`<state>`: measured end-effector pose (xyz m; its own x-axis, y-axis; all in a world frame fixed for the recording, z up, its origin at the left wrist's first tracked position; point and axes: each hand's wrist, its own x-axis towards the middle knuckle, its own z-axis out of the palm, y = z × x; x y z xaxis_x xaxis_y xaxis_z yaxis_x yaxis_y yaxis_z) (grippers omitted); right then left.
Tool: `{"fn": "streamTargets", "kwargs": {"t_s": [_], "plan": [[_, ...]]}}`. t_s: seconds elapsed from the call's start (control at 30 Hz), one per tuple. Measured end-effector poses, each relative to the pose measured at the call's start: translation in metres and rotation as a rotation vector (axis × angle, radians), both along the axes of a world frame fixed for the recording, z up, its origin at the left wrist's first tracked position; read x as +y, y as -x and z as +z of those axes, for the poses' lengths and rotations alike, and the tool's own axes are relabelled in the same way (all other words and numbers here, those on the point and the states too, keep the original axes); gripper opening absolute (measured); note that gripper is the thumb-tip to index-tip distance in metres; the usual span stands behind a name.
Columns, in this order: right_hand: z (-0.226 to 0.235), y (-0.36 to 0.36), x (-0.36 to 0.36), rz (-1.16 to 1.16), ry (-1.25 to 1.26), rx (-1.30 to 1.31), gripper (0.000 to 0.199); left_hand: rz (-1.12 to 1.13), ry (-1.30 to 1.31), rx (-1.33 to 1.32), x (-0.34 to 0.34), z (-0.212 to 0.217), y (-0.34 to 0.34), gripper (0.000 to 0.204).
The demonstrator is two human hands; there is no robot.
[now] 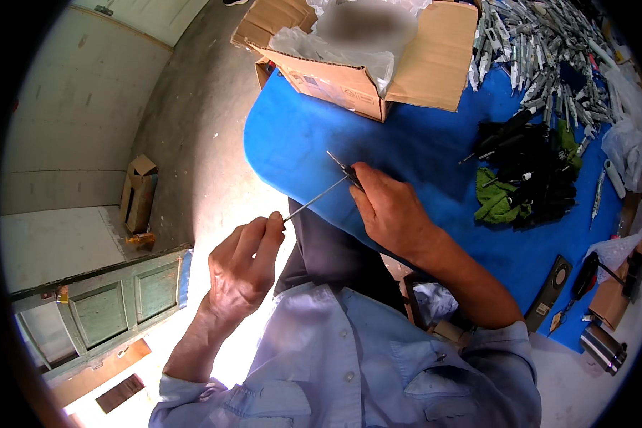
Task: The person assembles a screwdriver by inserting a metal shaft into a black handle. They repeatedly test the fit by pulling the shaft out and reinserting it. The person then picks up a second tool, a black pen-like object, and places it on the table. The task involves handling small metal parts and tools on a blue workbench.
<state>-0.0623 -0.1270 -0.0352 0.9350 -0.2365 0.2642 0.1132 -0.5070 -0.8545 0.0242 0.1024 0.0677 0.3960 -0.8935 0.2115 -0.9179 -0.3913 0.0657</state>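
My left hand (244, 265) is closed, its fingers pinching the lower end of a thin grey rod (315, 199). From there the rod slants up and to the right, and its upper end meets my right hand (398, 212). That hand is closed round a small dark-handled tool (351, 175) whose thin metal tip points up and left, crossing close to the rod's end. Its exact kind is too small to make out. Both hands are in the air in front of the blue table (314, 146), above its near edge and my lap.
An open cardboard box (339, 82) with clear plastic lining stands at the table's far side. Many slim pen-like pieces (531, 53) are heaped at the far right. Nearer lie black pieces (531, 167) on a green cloth (493, 196), and a steel cup (602, 349) at right.
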Motion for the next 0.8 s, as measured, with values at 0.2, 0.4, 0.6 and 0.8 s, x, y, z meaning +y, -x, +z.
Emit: {"fn": "streamTargets", "kwargs": {"t_s": [0.2, 0.4, 0.6, 0.8], "plan": [[0.002, 0.0, 0.001, 0.001, 0.029, -0.028, 0.025, 0.527, 0.14, 1.291, 0.002, 0.007, -0.029, 0.026], [0.0, -0.001, 0.003, 0.001, 0.029, -0.036, 0.025, 0.7, 0.285, 1.76, 0.001, -0.001, -0.029, 0.026], [0.002, 0.0, 0.001, -0.007, -0.006, 0.015, 0.028, 0.609, 0.179, 1.352, -0.006, 0.014, -0.017, 0.03], [0.0, 0.0, 0.001, -0.005, 0.018, 0.002, 0.029, 0.198, 0.17, 0.546, 0.001, -0.002, 0.002, 0.028]]}}
